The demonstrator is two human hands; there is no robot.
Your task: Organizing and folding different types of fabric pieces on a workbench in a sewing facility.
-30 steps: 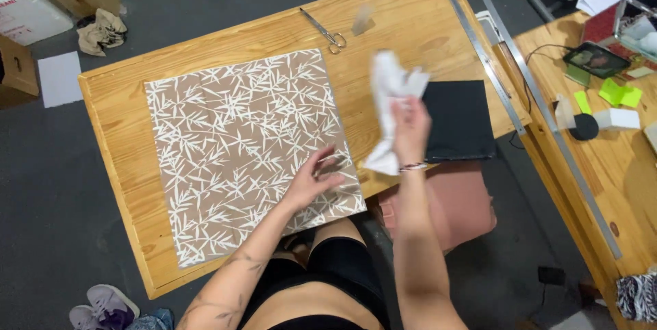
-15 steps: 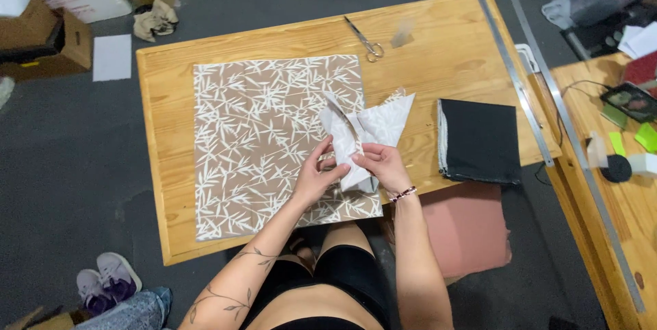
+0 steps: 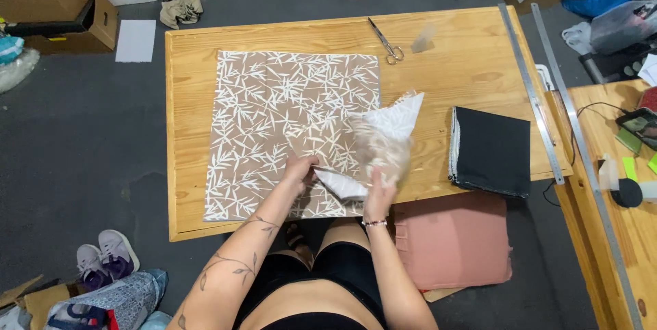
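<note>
the left hand (image 3: 299, 167) pinches the near corner of the white cloth (image 3: 383, 140), its fingers closed on the edge where it lies over the brown leaf-print fabric (image 3: 287, 124). just to its right, the right hand (image 3: 378, 192) is raised palm-in against the same cloth; it is blurred, so whether it grips or only presses cannot be told. the cloth sits between and beyond the two hands, part bunched, with one point standing up toward the far right. as a judgement, the printed fabric is already spread flat and square on the surface (image 3: 185, 97), while the white piece is not yet laid out smooth on it. both forearms reach forward from the body, elbows bent, wrists close together. scissors (image 3: 386, 41) lie well beyond the hands, and a folded black cloth (image 3: 493, 152) rests off to the right.
</note>
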